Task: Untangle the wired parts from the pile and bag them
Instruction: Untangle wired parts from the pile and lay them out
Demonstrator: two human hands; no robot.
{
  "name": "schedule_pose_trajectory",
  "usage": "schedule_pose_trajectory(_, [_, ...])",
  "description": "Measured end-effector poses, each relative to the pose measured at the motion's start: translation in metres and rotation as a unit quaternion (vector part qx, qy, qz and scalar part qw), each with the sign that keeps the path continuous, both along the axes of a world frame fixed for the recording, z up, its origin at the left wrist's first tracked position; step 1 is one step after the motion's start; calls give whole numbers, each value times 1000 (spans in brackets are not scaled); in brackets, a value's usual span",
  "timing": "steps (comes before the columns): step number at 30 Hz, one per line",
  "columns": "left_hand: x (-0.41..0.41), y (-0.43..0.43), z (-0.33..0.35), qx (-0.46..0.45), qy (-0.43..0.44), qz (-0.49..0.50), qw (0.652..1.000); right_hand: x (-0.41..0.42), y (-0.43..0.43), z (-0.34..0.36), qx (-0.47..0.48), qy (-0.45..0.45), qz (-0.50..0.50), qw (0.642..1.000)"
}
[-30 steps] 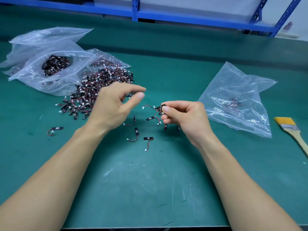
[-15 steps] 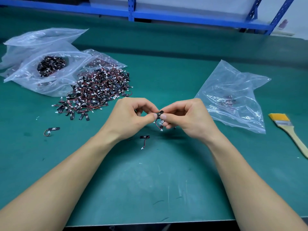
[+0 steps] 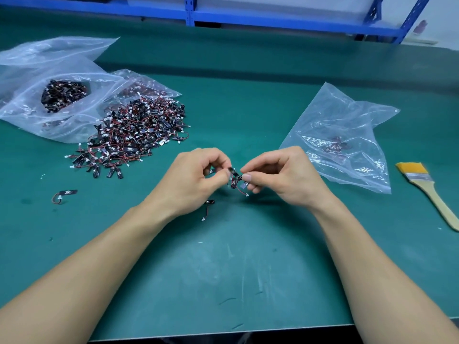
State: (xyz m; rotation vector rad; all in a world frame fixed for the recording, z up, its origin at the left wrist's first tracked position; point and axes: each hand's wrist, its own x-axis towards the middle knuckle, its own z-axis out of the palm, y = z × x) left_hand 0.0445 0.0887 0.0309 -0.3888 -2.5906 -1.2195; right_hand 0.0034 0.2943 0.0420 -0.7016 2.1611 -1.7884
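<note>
We note both hands raised just above the green table mat (image 3: 223, 269), close together at mid-frame. The left hand (image 3: 191, 180) has its fingers curled, thumb and forefinger pinching one side of a bunch of wired parts (image 3: 236, 178). The right hand (image 3: 280, 177) pinches the other side between thumb and fingertips. The bunch hangs between the two hands, with a red wire and white plug dangling below it. One loose part (image 3: 207, 207) lies on the mat just under the left hand, and another loose part (image 3: 64, 194) sits well off to the left. The pile (image 3: 134, 135) of tangled parts lies up and left of the hands, spilling from the mouth of the left bags (image 3: 49, 95), one of which holds a dark heap of parts. The right bag (image 3: 347, 135) lies crumpled beyond the right hand and we see a few parts inside it. A brush (image 3: 427, 192) lies at the far right. Blue shelving (image 3: 273, 21) runs behind the table.
</note>
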Motion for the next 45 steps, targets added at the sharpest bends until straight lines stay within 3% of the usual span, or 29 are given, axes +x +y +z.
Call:
schedule_pose_trajectory(7, [3,-1,2,16,-20,-29,999,-2,3,-1,5,-1,1,1000])
schedule_pose_trajectory(11, [6,-2,4,-35,18,-37,999,-3,8,0,16,-10,-1,1000])
schedule_pose_trajectory(19, [3,-7,4,-40,66,10,997,-6,22,9,7,-30,-1,1000])
schedule_pose_trajectory(28, [-3,-15,4,-33,104,51,993,3,-2,-5,126,31,41,991])
schedule_pose_trajectory(38, [-6,-21,3,-17,101,68,992,-6,25,8,75,4,37,996])
schedule_pose_trajectory(45, [-11,-29,-1,-13,95,82,992,-14,49,8,211,-4,109,971])
